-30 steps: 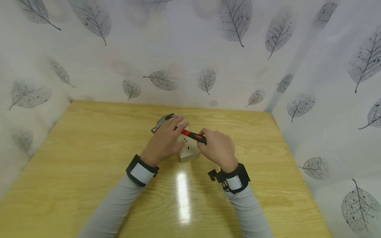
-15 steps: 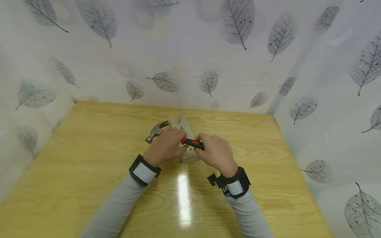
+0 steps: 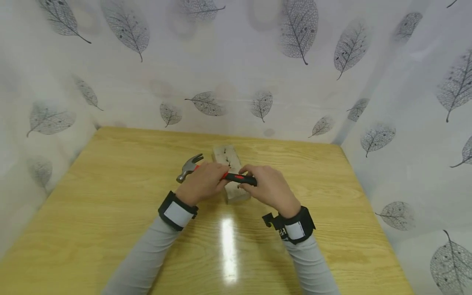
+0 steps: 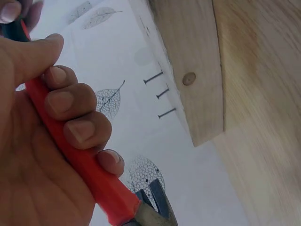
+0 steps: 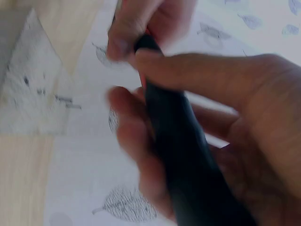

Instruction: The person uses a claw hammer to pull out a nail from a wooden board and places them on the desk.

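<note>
A claw hammer with a red and black handle lies across both hands above a pale wooden block. My left hand grips the red part of the handle close to the steel head, its fingers curled round it in the left wrist view. Around the black end of the handle, the right hand has its thumb on one side and fingers on the other. Several nails stick up out of the block's top face. The hammer and the hands cover part of that face in the head view.
The block rests on a wood-grain table. A white sheet with grey leaf prints rises behind the table and along both sides. Each wrist carries a black strap. A bright light reflection shows on the tabletop in front of the block.
The hammer has moved left and nearer to the person, uncovering the far end of the block and its nails. The left fingers, earlier spread over the handle, are now curled round it.
</note>
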{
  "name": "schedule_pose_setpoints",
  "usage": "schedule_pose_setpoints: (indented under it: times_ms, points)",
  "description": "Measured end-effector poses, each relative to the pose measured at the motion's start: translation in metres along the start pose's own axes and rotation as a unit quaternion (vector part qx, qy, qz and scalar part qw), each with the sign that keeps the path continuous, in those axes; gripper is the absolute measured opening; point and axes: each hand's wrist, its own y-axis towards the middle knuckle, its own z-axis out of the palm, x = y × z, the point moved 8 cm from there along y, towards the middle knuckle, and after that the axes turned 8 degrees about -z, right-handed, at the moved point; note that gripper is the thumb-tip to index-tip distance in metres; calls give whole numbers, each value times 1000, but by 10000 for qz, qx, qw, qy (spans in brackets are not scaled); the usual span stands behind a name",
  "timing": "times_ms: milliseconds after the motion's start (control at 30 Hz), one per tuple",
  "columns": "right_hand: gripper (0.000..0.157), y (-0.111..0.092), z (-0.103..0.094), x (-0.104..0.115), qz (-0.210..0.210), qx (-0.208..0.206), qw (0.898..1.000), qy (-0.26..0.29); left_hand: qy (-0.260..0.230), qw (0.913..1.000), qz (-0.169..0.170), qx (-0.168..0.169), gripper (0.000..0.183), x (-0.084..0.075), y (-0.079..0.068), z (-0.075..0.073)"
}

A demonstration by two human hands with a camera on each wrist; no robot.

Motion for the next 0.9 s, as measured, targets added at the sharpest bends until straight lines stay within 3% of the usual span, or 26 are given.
schedule_pose_setpoints:
  times_ms: [200, 333, 433, 567, 667, 800, 900]
  points:
    - [38, -9, -28, -8, -537, -1081, 9912, 544, -297, 9989, -362, -52, 19, 14, -3, -3]
    - [37, -11, -47, -20, -747, -2016, 9662, 1420, -666, 9949, -684, -310, 20, 28, -3, -15]
    - [39, -10, -52, -29, -826, -2493, 9298, 2579, -890, 9914, -822, -501, 21, 33, -3, -25]
    - [43, -4, -46, -32, -801, -2701, 8624, 4207, -1575, 9812, -1051, -381, 20, 38, -2, -29]
    - [42, 0, -41, -29, -781, -2784, 8188, 4959, -2131, 9712, -1041, -222, 17, 35, -1, -28]
    - [39, 6, -40, -21, -969, -2914, 7837, 5399, -2522, 9640, -829, -152, 14, 25, 1, -27]
    - [38, 12, -44, -11, -1237, -3002, 7684, 5515, -2706, 9595, -770, -137, 13, 19, 2, -26]
